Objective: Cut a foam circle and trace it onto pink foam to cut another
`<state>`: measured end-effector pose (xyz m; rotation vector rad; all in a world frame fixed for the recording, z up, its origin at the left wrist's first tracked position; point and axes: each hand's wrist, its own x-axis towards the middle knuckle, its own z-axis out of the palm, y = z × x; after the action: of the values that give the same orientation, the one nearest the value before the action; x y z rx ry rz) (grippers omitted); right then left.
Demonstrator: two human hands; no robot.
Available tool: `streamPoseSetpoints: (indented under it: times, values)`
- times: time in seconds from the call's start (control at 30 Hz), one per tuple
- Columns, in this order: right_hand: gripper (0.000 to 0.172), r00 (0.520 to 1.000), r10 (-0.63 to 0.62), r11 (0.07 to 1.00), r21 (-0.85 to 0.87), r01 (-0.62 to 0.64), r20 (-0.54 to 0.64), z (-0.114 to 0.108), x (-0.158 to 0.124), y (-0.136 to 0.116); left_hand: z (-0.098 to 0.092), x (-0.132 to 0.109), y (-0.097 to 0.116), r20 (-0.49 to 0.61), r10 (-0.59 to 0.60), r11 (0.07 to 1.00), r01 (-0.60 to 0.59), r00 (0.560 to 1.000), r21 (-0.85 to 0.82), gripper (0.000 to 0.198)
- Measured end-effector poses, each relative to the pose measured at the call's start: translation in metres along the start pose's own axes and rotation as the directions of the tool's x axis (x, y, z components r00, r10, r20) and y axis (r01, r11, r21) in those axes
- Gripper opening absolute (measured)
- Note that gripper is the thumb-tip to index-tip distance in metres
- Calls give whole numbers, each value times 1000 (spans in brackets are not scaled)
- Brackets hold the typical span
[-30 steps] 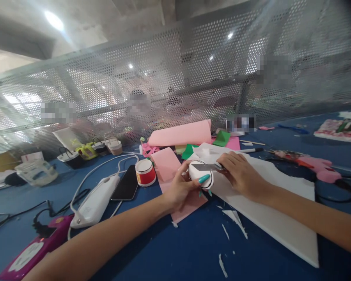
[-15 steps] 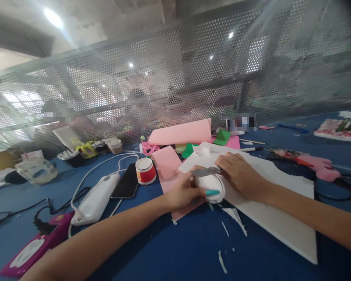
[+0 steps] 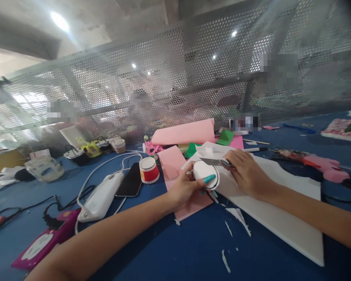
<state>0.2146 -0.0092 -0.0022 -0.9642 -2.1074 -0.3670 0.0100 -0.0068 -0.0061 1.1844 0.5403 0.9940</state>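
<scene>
My left hand is closed round a white round foam piece with a black line drawn on its edge, held just above the blue table. My right hand is closed on a craft knife whose metal blade lies across the top of the foam piece. Both hands are over a large white foam sheet and a pink paper sheet.
A red-and-white tape roll, a black phone, a white power bank with cable and a magenta box lie left. A pink paper roll, green scraps, a pen and a pink glue gun lie behind; perforated metal screen beyond.
My left hand has lifted and turned the foam piece back up from half a second ago. The knife blade has stayed on its top edge.
</scene>
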Motion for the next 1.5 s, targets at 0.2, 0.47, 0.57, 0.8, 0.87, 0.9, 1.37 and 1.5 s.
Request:
streamPoseSetpoints:
  times: [0.2,0.47,0.57,0.8,0.87,0.9,1.37,1.5]
  values:
    - [10,1000,-6,999,35,6,7,1,-1,0,4,-1,3,-40,18,1000,-18,999,9,51]
    - [12,999,-33,997,70,32,14,2,0,2,6,-1,5,-31,43,999,-43,999,-3,49]
    - [12,1000,-26,997,70,25,12,2,-1,2,6,-1,5,-22,38,999,-38,999,3,49]
    - [12,1000,-15,998,66,14,10,2,-1,2,4,-1,5,-7,10,1000,-10,1000,5,48]
    - [12,1000,-13,997,70,12,12,2,-1,2,4,-2,5,27,4,1000,-4,1000,6,45]
    - [13,1000,-11,997,72,10,13,2,-1,2,3,-2,4,41,6,1000,-6,999,5,44]
    - [15,994,-44,991,132,30,99,-1,1,-2,3,-5,5,62,-53,998,52,997,20,47]
    - [15,994,-43,987,157,28,98,1,0,-1,7,-8,8,79,-83,996,82,993,22,46]
